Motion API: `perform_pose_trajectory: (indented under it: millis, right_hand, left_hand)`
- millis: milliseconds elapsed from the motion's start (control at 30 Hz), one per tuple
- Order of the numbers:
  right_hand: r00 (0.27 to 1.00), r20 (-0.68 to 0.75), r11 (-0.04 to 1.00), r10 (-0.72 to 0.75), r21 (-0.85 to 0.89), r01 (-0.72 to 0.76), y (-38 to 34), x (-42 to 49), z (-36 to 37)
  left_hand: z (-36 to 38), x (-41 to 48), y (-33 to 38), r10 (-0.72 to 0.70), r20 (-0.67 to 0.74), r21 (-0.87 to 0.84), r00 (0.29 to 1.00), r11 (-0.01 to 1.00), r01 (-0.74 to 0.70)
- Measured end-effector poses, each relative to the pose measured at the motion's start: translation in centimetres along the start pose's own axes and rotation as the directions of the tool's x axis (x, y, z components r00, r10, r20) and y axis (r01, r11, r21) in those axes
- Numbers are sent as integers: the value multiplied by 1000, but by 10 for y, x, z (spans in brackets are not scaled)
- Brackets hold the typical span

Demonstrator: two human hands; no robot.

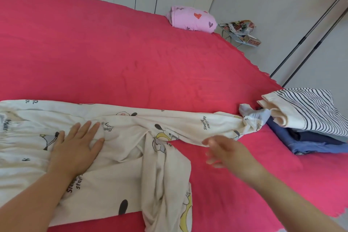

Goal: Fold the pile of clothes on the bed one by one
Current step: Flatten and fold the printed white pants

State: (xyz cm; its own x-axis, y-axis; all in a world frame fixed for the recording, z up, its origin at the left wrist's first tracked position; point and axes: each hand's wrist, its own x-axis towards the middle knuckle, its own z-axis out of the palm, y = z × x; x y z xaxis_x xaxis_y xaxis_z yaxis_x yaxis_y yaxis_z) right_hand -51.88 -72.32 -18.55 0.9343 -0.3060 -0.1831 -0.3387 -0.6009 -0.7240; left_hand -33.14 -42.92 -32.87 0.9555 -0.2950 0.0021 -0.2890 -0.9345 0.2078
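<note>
Head view showed cream printed pyjama trousers [120,175] spread across the near part of the pink bed [131,52], the waistband cut off at the left edge and one leg running out of the bottom. The left hand [75,147] lay flat on them, fingers spread. The right hand [226,152] was blurred; it hung just beside the far leg, fingers loose, apparently holding nothing. A folded stack [310,118], striped piece on top, was cut off at the right.
</note>
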Motion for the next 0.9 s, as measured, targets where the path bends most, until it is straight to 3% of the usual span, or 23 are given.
perform_pose_trajectory:
  millis: [67, 267, 400, 467, 567, 733, 800, 900]
  right_hand:
    - [999, -26, 971, 38, -237, -43, 25, 11, 19]
    - [999, 46, 996, 26, -83, -22, 14, 35, 73]
    - [980, -196, 999, 27, 46, -18, -1, 44, 51]
    - [937, -341, 986, 76, 168, -19, 1, 41, 11]
    - [814, -553, 966, 178, 257, -37, 19, 28, -68]
    - [611, -757, 959, 231, 70, -275, 63, 9, -141]
    - [582, -746, 921, 325, 110, -374, 79, 7, -145]
    - [646, -672, 875, 362, 5, -485, 107, 14, -133]
  left_hand:
    - [1, 0, 0, 3, -9, -30, 1000, 1000, -3]
    - [0, -3, -3, 7, -86, -171, 996, 985, -22]
    - [0, -4, -5, 16, -124, -215, 992, 976, -43]
    - [1, -3, -5, 19, -126, -217, 992, 975, -46]
    - [1, -2, -5, 23, -113, -195, 993, 980, -45]
    - [3, -1, -5, 14, -80, -118, 997, 993, -23]
    - [4, 0, -5, 19, -76, -92, 997, 995, -26]
    - [3, -1, -4, 20, -69, -97, 997, 995, -27]
